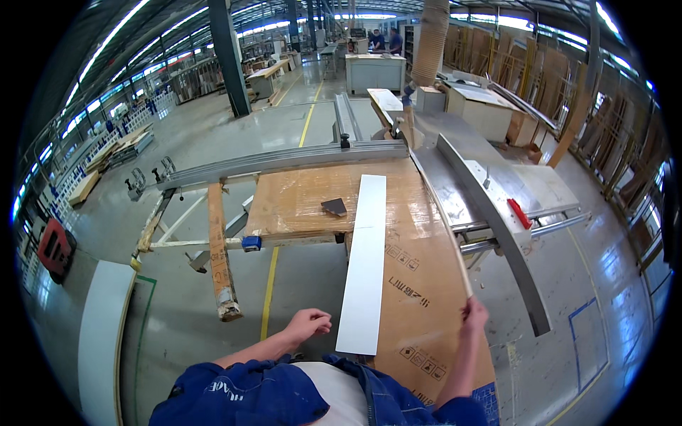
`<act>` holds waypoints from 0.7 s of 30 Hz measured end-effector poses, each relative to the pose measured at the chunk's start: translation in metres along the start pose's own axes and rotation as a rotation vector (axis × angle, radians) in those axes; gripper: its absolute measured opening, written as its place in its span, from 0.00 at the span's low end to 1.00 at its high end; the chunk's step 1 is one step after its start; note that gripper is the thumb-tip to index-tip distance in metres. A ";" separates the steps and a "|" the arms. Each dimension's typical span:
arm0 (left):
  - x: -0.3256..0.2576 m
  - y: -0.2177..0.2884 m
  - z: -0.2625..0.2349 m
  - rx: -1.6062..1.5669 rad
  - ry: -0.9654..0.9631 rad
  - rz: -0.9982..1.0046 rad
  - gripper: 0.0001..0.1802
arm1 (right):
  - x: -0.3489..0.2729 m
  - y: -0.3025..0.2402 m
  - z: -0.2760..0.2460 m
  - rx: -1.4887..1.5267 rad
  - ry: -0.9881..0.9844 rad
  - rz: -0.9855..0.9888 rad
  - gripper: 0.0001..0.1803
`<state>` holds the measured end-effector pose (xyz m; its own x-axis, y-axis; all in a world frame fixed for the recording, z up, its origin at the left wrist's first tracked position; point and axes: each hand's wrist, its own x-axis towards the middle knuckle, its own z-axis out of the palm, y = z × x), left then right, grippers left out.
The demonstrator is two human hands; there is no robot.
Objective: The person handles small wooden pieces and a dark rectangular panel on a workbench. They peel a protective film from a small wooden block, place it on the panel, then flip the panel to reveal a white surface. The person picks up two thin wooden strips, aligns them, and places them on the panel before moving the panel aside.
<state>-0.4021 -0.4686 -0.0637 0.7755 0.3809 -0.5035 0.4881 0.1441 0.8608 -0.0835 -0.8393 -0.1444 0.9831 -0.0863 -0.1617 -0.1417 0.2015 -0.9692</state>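
Observation:
My right hand [474, 312] is closed round the near end of a thin wooden strip [449, 238], which runs along the right edge of a cardboard-covered panel [419, 302] toward the saw blade area. My left hand [310, 324] is loosely curled, with nothing seen in it, and hovers left of a long white board [364, 263] without touching it. That board lies lengthwise on the cardboard. A small dark offcut [334, 206] rests left of its far end. The blue tape measure [251, 243] sits at the near edge of the sliding table.
A metal fence [284, 157] crosses the far side of the sliding table. Right of the strip stand the steel saw table [455, 181], a long rip fence [497, 231] and a red push handle [519, 213]. A white panel [103, 341] leans at left. People [387, 42] are far behind.

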 end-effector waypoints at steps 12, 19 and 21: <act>0.037 0.117 0.094 -0.203 -0.193 0.352 0.21 | -0.264 0.046 0.123 0.058 -0.845 0.348 0.17; -0.027 0.105 0.023 0.197 -0.188 0.551 0.20 | -0.193 -0.039 0.160 0.393 -0.873 0.138 0.31; -0.053 0.086 -0.004 0.304 -0.129 0.518 0.20 | -0.198 -0.072 0.198 0.638 -0.898 0.179 0.30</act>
<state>-0.4031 -0.4725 0.0378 0.9754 0.2156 -0.0461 0.1121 -0.3045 0.9459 -0.2446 -0.6435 -0.0053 0.7183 0.6787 0.1531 -0.4577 0.6266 -0.6308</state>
